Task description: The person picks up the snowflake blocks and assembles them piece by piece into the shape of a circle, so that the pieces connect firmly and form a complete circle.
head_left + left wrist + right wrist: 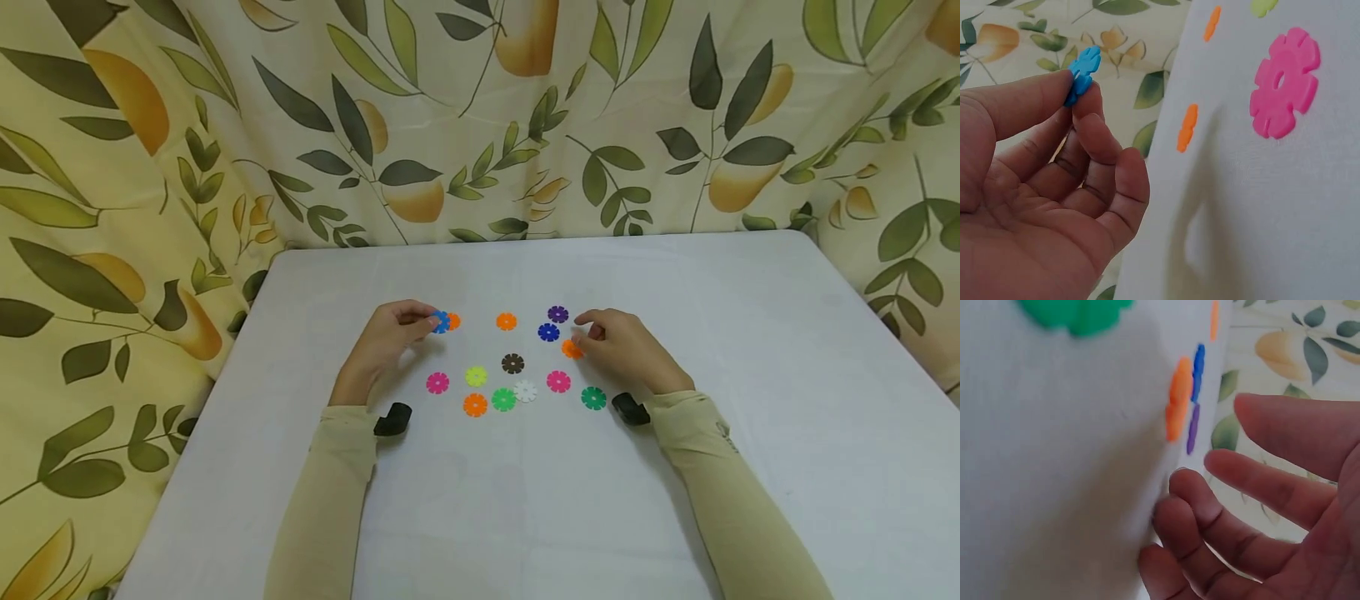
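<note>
Between thumb and index finger, the left hand [390, 332] pinches a light blue notched disc [441, 322], seen edge-on and raised in the left wrist view [1084, 72]. Just past it lies an orange disc [1187, 128] on the table. The right hand [626, 343] holds nothing; its thumb and fingers are apart in the right wrist view [1266, 506]. Beside its fingers are an orange disc [572, 349], a dark blue disc [548, 332] and a purple disc [557, 314].
On the white table [465, 517] several more discs lie flat between the hands: pink [437, 383], yellow [476, 377], brown [513, 363], white [526, 392] touching light green [503, 400], dark green [593, 398] and orange [506, 322]. A leaf-patterned curtain [480, 125] hangs behind the table.
</note>
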The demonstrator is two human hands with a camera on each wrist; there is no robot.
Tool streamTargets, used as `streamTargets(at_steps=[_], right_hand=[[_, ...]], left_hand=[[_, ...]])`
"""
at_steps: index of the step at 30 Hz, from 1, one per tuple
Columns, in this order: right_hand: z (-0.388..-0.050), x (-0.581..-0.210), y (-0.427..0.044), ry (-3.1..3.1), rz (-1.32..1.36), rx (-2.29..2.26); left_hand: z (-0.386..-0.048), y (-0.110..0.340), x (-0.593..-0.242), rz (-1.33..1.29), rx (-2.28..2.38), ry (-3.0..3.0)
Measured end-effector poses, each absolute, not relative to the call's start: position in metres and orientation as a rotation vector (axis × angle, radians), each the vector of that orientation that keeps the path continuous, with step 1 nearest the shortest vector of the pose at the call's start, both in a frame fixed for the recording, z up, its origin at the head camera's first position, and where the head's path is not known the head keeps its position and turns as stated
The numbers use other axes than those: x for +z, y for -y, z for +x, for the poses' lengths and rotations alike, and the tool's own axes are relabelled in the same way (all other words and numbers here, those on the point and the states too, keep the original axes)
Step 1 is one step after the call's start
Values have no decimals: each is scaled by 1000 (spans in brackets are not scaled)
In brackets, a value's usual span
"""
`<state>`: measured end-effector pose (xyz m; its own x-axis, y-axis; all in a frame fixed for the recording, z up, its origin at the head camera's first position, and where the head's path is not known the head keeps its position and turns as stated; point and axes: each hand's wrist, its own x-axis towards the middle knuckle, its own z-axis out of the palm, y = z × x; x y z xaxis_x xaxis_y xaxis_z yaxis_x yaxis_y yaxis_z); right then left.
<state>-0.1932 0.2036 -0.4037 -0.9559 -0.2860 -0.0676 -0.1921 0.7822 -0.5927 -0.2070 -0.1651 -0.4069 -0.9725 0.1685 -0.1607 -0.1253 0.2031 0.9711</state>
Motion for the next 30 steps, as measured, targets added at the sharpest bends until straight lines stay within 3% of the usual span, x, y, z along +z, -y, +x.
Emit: streamTargets(at_steps=[10, 30], right_hand=[[-193, -413, -198, -2797, -476, -835], [-192, -405, -196, -2824, -334, -1172]], left_hand=[[-208, 158, -409, 95, 1835, -2237], [-201, 140, -407, 180, 1767, -2237]])
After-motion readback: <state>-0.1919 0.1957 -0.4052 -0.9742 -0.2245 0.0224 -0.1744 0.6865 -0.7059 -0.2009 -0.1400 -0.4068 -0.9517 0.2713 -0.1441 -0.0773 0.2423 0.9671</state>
